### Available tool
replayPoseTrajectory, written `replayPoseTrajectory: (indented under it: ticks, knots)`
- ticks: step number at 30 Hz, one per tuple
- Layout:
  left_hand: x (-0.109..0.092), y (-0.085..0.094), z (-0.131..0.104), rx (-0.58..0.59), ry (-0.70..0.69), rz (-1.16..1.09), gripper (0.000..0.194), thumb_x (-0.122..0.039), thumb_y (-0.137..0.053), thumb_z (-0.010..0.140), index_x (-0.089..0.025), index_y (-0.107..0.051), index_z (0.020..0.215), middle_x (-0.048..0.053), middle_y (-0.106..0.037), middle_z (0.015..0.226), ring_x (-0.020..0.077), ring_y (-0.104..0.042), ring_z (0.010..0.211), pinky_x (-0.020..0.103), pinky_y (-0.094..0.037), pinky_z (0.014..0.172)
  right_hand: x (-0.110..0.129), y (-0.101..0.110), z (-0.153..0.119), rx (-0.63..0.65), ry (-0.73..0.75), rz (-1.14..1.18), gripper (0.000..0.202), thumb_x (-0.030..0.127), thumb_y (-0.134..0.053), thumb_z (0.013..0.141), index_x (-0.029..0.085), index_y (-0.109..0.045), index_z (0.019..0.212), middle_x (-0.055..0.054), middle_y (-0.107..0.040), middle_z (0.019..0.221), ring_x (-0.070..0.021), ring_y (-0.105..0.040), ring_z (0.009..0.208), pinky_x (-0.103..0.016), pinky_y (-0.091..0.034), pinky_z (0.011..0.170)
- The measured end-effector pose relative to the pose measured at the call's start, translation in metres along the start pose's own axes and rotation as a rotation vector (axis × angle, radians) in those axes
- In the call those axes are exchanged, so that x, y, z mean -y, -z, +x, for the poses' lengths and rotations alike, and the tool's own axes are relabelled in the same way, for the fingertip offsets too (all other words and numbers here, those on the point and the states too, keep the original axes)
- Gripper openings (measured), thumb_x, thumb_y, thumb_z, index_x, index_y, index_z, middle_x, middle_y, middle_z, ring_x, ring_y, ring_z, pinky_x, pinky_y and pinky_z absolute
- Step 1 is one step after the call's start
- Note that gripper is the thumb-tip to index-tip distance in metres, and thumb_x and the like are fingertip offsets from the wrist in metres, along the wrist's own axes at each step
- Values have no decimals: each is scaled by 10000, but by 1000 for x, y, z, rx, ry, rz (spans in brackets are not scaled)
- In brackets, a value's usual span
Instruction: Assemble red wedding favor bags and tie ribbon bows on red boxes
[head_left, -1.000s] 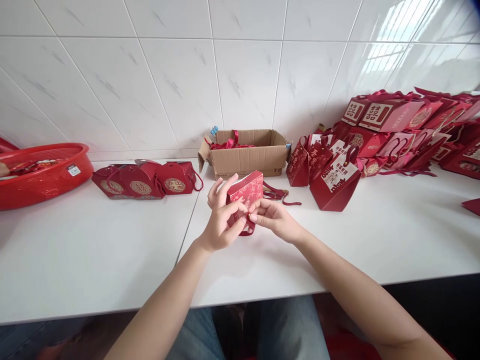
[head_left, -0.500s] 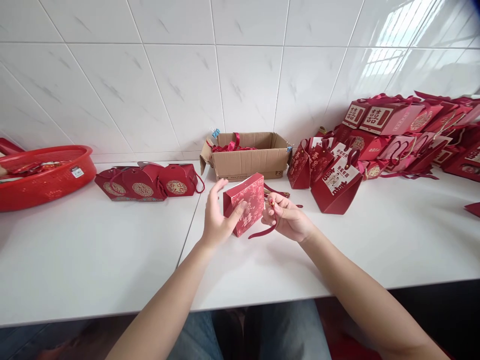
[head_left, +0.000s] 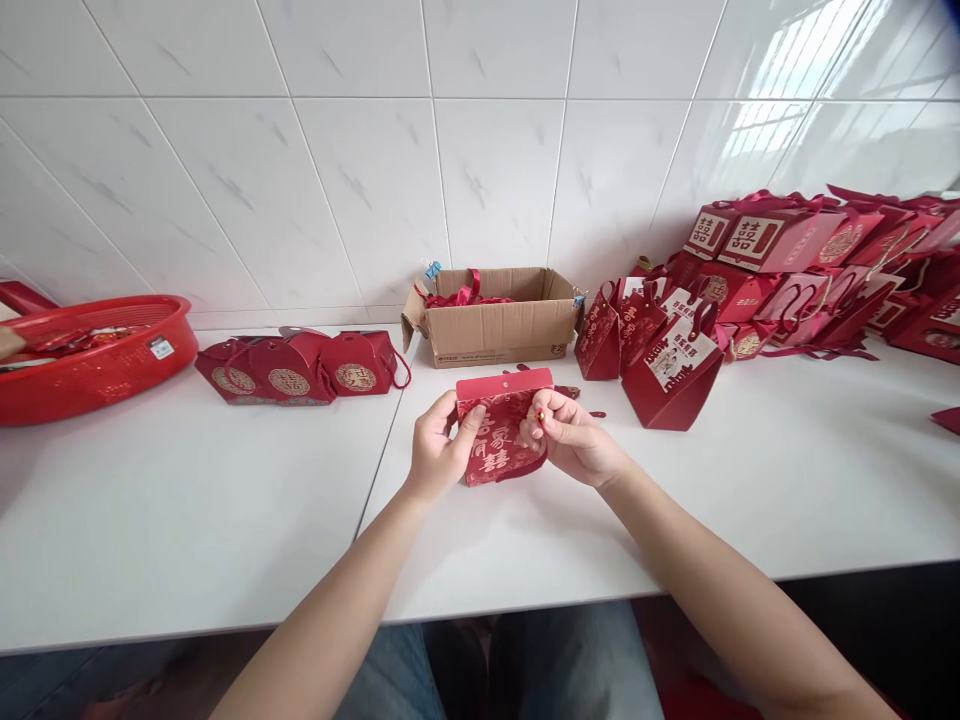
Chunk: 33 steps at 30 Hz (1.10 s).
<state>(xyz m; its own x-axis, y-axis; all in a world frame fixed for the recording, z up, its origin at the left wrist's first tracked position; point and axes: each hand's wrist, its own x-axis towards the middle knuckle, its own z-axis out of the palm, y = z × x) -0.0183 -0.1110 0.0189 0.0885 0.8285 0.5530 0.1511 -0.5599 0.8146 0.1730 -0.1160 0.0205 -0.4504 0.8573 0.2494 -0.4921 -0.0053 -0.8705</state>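
My left hand grips the left side of a red gift box with pale lettering, its thumb on the printed face. The box's plain red top flap with small holes faces me. Close to the box's right side, my right hand pinches a dark red strap with a small gold fastener at its end. The strap's loose length curls down across the lower part of the box. More straps lie on the table behind my right hand, partly hidden.
An open cardboard carton holding red ribbons stands against the tiled wall. Red gift boxes sit at left, beside a red plastic basket. Upright triangular boxes and a high stack of gift boxes occupy the right.
My left hand has turned the box so its printed face and top flap point toward me. Its fingers have closed round the edge. My right hand holds the strap nearer the box.
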Motion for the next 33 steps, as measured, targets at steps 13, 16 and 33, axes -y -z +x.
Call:
replayPoseTrajectory:
  ticks: [13,16,33]
  knots:
    - [-6,0,5,19,3,12,169,-338,-586,866,-173,-591,826,33,-576,889,144,-572,820,237,-464,688,-7,-14,1,-219,201,-230,196,334,-724,767,205,-576,764,34,-548,697,-79,-506,596,-224,-436,569]
    - [-5,1,3,59,-31,-30,141,-317,-597,859,-177,-608,839,38,-577,911,146,-577,824,240,-464,675,-12,-17,1,-325,330,-412,136,317,-693,791,211,-610,775,6,-598,749,-113,-570,674,-258,-491,617]
    - [-5,1,2,91,-204,-32,59,-235,-608,853,-185,-634,834,40,-602,875,153,-595,820,272,-468,701,-1,-9,-2,-245,998,-1444,111,101,-611,814,208,-619,845,-17,-689,816,-133,-648,720,-298,-452,637]
